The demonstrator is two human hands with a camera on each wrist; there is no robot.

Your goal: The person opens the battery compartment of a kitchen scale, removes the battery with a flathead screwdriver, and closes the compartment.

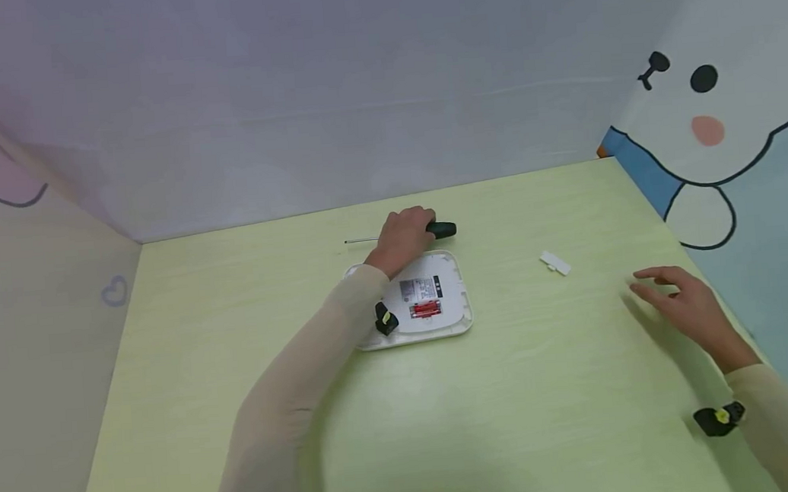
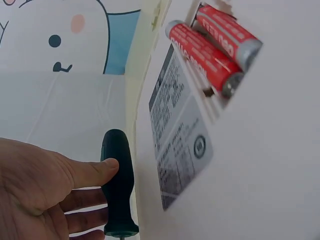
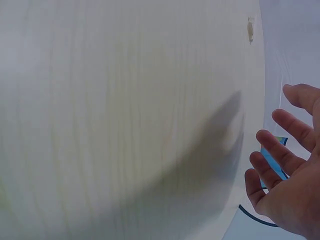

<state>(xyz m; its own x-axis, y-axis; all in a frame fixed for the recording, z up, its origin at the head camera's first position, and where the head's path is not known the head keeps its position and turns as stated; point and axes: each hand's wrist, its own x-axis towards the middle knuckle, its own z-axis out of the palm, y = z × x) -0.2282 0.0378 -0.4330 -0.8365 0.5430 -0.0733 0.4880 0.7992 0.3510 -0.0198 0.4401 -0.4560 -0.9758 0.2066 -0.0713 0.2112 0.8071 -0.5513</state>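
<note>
White device (image 1: 429, 329): on table (image 1: 514, 390), near side of left grip (image 1: 402, 238), partly under that arm (image 1: 306, 366). Right grip (image 1: 689, 308) spread, holding nothing, well right of left grip. Screwdriver (image 1: 443, 229) pinched by left grip's thumb and fingers, beyond device; shaft (image 1: 361, 241) points left of grip, handle (image 2: 118, 185) end right. Small white piece (image 1: 555, 263) between grips, apart from both. Two red batteries (image 1: 426, 309) in device, near side of left grip. Steady pinch, tip kept off batteries, probably serves handling best.
</note>
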